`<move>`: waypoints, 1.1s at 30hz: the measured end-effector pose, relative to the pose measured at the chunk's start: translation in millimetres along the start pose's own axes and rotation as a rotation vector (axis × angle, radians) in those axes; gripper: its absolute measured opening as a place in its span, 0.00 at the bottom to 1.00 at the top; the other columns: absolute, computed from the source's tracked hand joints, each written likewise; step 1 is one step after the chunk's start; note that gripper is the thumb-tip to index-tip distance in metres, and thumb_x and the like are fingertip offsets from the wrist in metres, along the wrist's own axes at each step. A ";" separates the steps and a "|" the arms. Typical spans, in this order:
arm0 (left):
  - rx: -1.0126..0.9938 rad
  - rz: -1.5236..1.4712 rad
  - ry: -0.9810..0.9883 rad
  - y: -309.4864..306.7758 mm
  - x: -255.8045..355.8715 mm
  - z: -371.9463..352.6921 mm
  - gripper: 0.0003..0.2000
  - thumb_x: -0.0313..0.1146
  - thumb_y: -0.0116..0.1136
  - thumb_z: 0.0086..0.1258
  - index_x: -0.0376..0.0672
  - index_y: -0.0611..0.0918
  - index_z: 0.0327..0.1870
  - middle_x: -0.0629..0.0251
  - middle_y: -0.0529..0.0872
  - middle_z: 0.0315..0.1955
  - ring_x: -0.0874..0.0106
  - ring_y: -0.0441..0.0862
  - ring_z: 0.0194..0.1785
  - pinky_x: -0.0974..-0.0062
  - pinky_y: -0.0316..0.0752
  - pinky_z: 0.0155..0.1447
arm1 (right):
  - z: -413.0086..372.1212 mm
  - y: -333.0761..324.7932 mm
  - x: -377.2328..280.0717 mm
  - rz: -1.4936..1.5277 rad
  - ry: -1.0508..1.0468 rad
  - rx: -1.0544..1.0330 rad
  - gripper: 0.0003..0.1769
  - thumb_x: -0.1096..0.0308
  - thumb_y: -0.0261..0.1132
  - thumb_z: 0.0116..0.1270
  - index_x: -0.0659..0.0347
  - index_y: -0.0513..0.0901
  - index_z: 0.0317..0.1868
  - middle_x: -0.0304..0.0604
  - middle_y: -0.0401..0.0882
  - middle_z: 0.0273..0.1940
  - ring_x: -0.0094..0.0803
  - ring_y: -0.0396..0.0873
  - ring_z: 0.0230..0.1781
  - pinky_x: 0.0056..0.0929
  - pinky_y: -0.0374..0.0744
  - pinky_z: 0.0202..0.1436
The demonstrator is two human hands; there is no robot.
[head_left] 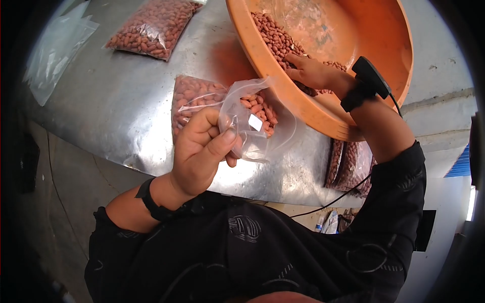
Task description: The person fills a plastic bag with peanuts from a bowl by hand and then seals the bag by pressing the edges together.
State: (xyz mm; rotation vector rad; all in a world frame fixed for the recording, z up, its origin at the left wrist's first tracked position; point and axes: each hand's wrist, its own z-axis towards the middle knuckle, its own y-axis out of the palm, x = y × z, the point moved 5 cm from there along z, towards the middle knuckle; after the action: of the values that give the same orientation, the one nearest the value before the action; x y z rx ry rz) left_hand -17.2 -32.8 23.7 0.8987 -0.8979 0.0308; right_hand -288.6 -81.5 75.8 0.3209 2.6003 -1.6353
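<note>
Pinched clear bag [250, 144] open with left hand [199, 151]; held right hand [321, 74] among peanuts [275, 38] in orange basin [374, 45], couldn't tell finger grip. Seemed mid-scoop; next needed bag held wide.

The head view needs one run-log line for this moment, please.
left hand: holding clear bag | right hand: in orange tub, touching nuts | filled bag: on metal table

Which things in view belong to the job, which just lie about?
In the job:
- clear plastic bag, in left hand
- orange round plastic tub
- small reddish nuts, right hand among them
- likely: flat translucent plastic bags, nut-filled clear bags

Lying about, apparently:
- thin black cable
- whitish crumpled bundle
</note>
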 end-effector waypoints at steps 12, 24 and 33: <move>0.027 -0.007 -0.015 0.8 -3.0 1.0 0.05 0.29 0.47 0.71 0.39 0.69 0.42 0.66 0.78 0.27 0.82 0.73 0.27 0.85 0.70 0.32 | 0.3 -25.4 26.8 -0.152 -0.076 0.209 0.10 0.72 0.57 0.55 0.66 0.76 0.38 0.50 0.78 0.30 0.38 0.75 0.30 0.34 0.73 0.37; 0.055 -0.020 -0.003 1.7 -4.7 4.7 0.06 0.31 0.48 0.71 0.39 0.71 0.41 0.69 0.78 0.26 0.84 0.73 0.23 0.88 0.69 0.28 | -90.5 -55.2 -105.4 0.339 -0.475 0.126 0.08 0.65 0.59 0.68 0.62 0.75 0.39 0.29 0.66 0.26 0.12 0.62 0.24 0.12 0.64 0.25; 0.083 -0.057 0.000 20.1 15.1 -0.1 0.05 0.32 0.50 0.70 0.40 0.73 0.38 0.69 0.78 0.26 0.83 0.73 0.23 0.87 0.69 0.29 | -97.0 -7.8 -157.2 0.020 -0.489 0.060 0.10 0.72 0.61 0.60 0.66 0.77 0.41 0.46 0.78 0.32 0.31 0.76 0.33 0.27 0.74 0.40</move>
State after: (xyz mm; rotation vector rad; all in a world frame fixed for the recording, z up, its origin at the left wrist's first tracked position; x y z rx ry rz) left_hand -14.9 -24.7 47.4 1.0007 -0.8758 0.0190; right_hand -130.2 -20.8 149.5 -0.0503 2.1800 -1.5480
